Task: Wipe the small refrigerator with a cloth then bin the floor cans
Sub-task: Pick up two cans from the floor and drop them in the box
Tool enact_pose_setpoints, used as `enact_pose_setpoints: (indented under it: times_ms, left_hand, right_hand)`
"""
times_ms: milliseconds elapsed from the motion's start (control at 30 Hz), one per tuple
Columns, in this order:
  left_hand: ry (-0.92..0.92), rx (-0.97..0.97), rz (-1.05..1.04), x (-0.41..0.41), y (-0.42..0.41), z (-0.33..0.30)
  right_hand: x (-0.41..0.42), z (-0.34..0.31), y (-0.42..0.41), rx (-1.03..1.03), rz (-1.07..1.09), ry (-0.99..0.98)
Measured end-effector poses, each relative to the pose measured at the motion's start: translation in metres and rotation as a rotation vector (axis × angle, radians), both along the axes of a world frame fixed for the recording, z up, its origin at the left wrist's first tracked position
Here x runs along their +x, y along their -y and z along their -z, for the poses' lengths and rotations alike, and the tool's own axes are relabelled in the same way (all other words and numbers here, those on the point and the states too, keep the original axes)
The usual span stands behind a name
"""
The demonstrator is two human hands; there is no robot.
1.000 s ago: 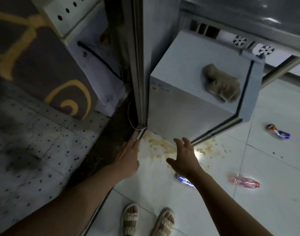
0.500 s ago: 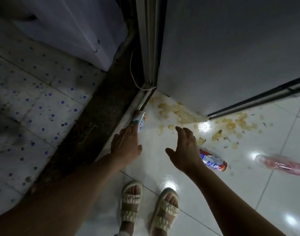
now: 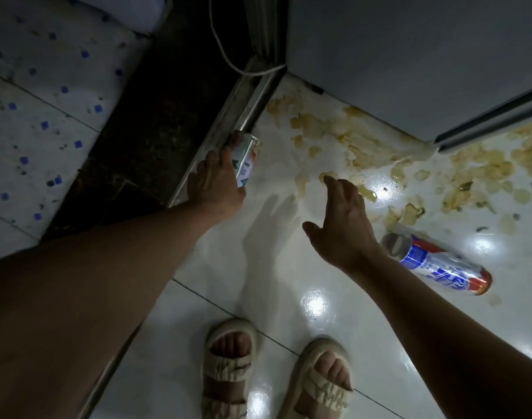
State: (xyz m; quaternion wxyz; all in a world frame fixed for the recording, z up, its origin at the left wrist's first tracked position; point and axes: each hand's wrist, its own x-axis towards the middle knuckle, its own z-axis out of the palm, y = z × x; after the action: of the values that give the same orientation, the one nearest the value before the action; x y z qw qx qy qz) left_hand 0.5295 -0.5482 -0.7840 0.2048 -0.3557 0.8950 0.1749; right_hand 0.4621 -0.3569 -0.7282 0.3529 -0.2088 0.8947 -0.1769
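**White-and-green can under the left hand, beside the metal track**

White glossy floor tile, streaked with light glare and scattered with yellowish crumbs and smears along the base of the small refrigerator. Left hand down at the floor's left edge, where tile meets a metal door track. Fingers curled over a white-and-green can lying on its side, touching it along its left flank and top; thumb side hidden beneath the palm, so grip only partly visible. Can body white with green and orange markings, silver rim toward the refrigerator, pressed just beside the track.

Right hand above the tile, well apart from the left, palm down, holding nothing. Fingers loosely spread and slightly bent, thumb out to the side; fingertips near the nearest crumbs, contact with the floor impossible to tell.

Second can, blue-red-silver, on its side just right of the right wrist, open silver end toward the hand, untouched.

Grey refrigerator side filling the upper right corner, dark door seam running diagonally. White cord looping near the track's far end. Dark threshold strip left of the track, then speckled blue-dotted tile. Two feet in cream strapped sandals at the bottom edge.
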Motion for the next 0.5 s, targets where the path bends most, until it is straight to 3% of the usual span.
enact_pose_setpoints:
  times_ms: [300, 500]
  left_hand:
    - [-0.011, -0.017, -0.123, -0.014, 0.003, 0.057]
    - [-0.013, 0.016, -0.126, -0.009, -0.024, 0.058]
  right_hand:
    - [0.008, 0.051, -0.012, -0.027, 0.035, -0.048]
    - [0.010, 0.049, -0.041, 0.002, 0.100, -0.082]
